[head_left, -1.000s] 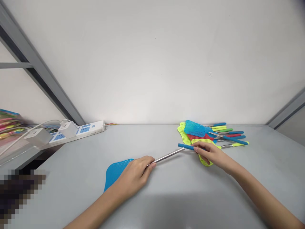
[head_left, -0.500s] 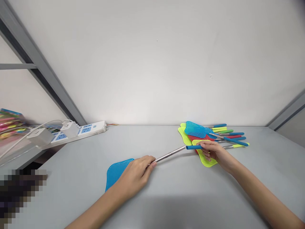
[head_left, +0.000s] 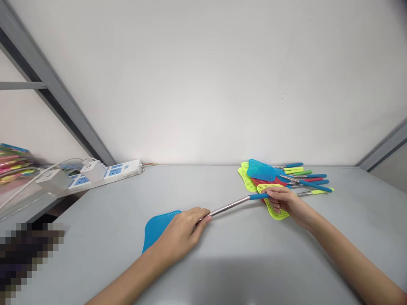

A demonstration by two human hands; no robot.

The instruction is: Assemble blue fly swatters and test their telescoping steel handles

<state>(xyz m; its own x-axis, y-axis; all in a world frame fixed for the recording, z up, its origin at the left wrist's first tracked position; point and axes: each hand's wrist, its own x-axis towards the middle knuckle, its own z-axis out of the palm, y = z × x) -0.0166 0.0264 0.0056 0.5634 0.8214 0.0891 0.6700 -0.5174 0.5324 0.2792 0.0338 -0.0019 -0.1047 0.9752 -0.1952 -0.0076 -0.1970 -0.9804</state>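
Note:
My left hand (head_left: 187, 228) is closed round the metal rod of a blue fly swatter (head_left: 160, 226), whose perforated head lies to the left, partly hidden behind the hand. The bare silver rod (head_left: 230, 205) slants up to the right. At its tip sits a blue handle sleeve (head_left: 258, 196), pinched between the thumb and fingers of my right hand (head_left: 282, 201). Sleeve and rod end meet with no gap visible; how far the rod goes inside is hidden. Just behind my right hand lies a yellow-green fly swatter (head_left: 278, 214).
A pile of fly swatters, with a blue one (head_left: 262, 170) on top, lies at the back right near the wall (head_left: 203, 84). On the left stand a white power strip (head_left: 127, 169) with plugged-in chargers (head_left: 93, 170) and colourful packaged items (head_left: 15, 165). The grey tabletop (head_left: 241, 250) lies beneath my hands.
The small gap between rod tip and blue sleeve has closed; the sleeve now covers the rod's end. Both hands keep their grips, the left having shifted very slightly right.

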